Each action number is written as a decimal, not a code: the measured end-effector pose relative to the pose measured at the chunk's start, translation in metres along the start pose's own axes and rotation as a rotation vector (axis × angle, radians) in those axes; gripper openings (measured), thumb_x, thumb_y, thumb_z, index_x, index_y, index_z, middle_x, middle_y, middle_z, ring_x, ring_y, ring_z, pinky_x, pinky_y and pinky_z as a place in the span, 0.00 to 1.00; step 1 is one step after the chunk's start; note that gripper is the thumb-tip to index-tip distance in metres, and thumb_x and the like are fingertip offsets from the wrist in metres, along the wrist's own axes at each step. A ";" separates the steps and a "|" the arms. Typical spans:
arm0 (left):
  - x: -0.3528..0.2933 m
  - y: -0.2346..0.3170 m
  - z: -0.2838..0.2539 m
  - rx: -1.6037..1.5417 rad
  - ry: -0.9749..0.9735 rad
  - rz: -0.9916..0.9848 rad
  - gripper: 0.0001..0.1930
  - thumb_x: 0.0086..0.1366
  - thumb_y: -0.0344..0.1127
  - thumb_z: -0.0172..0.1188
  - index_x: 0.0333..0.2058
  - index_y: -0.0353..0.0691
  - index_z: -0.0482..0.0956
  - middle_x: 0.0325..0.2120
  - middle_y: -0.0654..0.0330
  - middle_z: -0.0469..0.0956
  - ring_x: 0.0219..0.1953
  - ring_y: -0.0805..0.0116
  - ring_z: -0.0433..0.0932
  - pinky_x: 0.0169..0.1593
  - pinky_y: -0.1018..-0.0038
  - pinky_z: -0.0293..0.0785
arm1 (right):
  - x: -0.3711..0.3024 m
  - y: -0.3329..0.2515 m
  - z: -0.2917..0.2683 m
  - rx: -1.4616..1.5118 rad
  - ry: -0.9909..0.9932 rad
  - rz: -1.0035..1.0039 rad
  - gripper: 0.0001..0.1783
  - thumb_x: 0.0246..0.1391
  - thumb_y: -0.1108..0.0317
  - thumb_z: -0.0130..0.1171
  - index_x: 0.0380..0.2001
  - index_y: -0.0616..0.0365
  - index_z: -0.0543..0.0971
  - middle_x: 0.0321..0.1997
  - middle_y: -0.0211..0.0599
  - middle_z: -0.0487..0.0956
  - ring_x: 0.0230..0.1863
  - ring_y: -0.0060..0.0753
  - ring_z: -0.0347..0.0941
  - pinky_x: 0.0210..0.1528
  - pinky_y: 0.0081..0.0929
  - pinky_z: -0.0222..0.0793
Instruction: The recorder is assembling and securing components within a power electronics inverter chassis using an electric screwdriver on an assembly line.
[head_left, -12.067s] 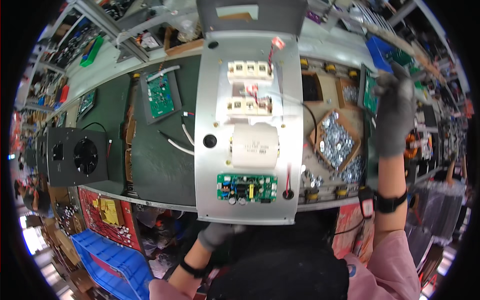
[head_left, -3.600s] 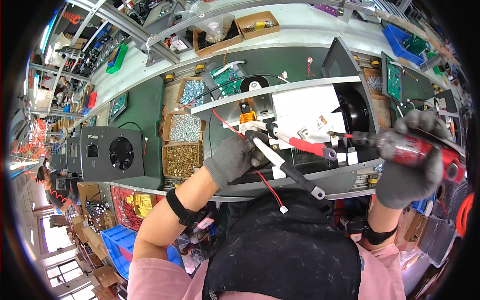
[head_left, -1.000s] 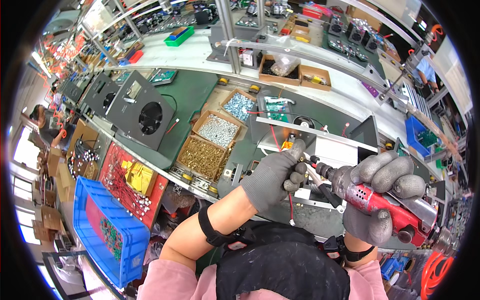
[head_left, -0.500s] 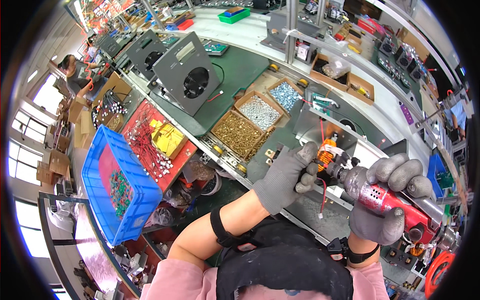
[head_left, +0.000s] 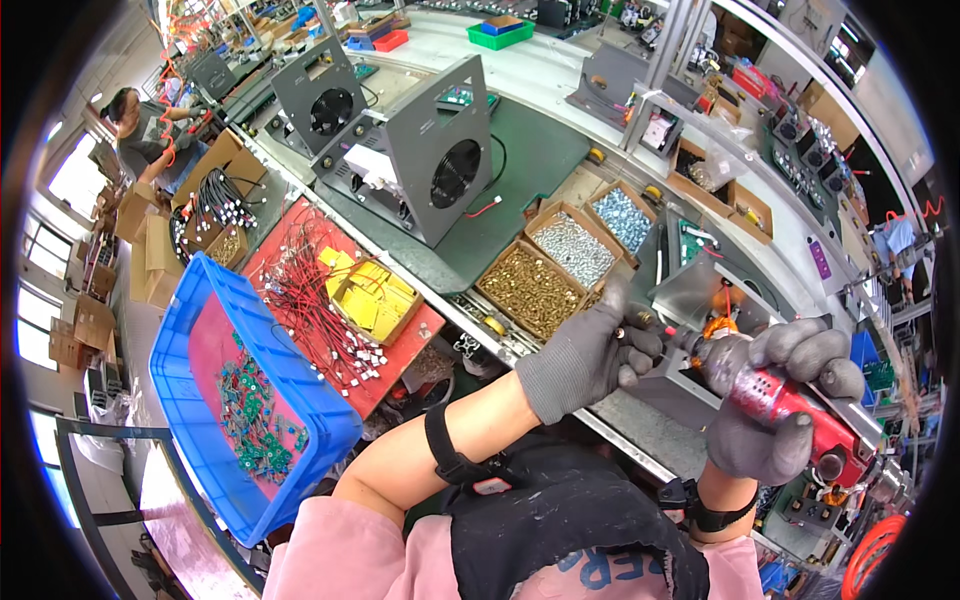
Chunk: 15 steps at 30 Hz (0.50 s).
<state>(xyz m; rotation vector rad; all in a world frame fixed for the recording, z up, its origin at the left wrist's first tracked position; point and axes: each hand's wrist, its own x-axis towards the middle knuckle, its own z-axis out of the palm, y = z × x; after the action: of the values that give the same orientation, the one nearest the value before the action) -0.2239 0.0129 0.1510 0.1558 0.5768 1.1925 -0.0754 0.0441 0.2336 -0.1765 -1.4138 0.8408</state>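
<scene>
My right hand (head_left: pixel 765 440), in a grey glove, grips a red power screwdriver (head_left: pixel 790 405) that points left. Its bit end is close to the fingertips of my left hand (head_left: pixel 600 350). That gloved hand is closed, with a small brass-coloured piece (head_left: pixel 620 332) showing at its fingers; its exact kind is too small to tell. Just beyond the driver's nose sits an orange-wound coil (head_left: pixel 720 326) in a metal housing (head_left: pixel 690 292), partly covered by the tool and my hands. Beside my left hand is a cardboard box of brass-coloured screws (head_left: pixel 530 288).
Boxes of silver (head_left: pixel 572 246) and bluish fasteners (head_left: pixel 622 217) adjoin the brass ones. Grey fan panels (head_left: pixel 425 150) stand farther left. A blue crate (head_left: pixel 325 440) of green parts lies near a red board with wires and yellow pieces (head_left: pixel 375 300). Another person (head_left: pixel 150 140) works at far left.
My view has swung left, so the benchtop things appear farther right. My left hand has moved off the orange coil to the driver's tip, and the driver has drawn back from the coil.
</scene>
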 end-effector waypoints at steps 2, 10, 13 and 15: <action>0.009 0.009 -0.030 -0.070 0.002 -0.025 0.29 0.63 0.64 0.37 0.39 0.40 0.68 0.26 0.60 0.71 0.24 0.73 0.73 0.24 0.81 0.72 | 0.001 -0.001 0.010 -0.019 -0.002 0.044 0.20 0.48 0.58 0.58 0.40 0.52 0.64 0.29 0.34 0.60 0.32 0.33 0.62 0.28 0.27 0.70; 0.013 0.043 -0.176 1.527 0.843 0.134 0.24 0.60 0.53 0.51 0.52 0.49 0.71 0.50 0.48 0.70 0.54 0.53 0.68 0.56 0.64 0.64 | 0.007 -0.001 0.003 -0.103 0.061 0.232 0.27 0.44 0.51 0.61 0.30 0.57 0.58 0.32 0.36 0.55 0.37 0.33 0.56 0.29 0.29 0.62; -0.030 0.075 -0.222 1.548 1.037 0.014 0.23 0.58 0.50 0.55 0.50 0.50 0.72 0.50 0.52 0.70 0.53 0.54 0.69 0.52 0.63 0.68 | 0.004 0.008 0.001 -0.123 0.130 0.194 0.26 0.43 0.54 0.60 0.32 0.61 0.60 0.33 0.38 0.56 0.37 0.34 0.55 0.34 0.29 0.60; -0.058 0.097 -0.261 1.692 1.394 -0.085 0.24 0.56 0.52 0.57 0.49 0.48 0.73 0.50 0.53 0.70 0.52 0.55 0.70 0.50 0.63 0.70 | 0.002 0.012 -0.005 -0.101 0.224 0.234 0.25 0.41 0.57 0.60 0.35 0.64 0.62 0.34 0.39 0.57 0.38 0.35 0.54 0.38 0.30 0.57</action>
<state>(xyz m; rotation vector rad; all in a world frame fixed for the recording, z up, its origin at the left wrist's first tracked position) -0.4490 -0.0508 -0.0106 0.7092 2.6846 0.2338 -0.0759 0.0552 0.2271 -0.5066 -1.2394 0.9104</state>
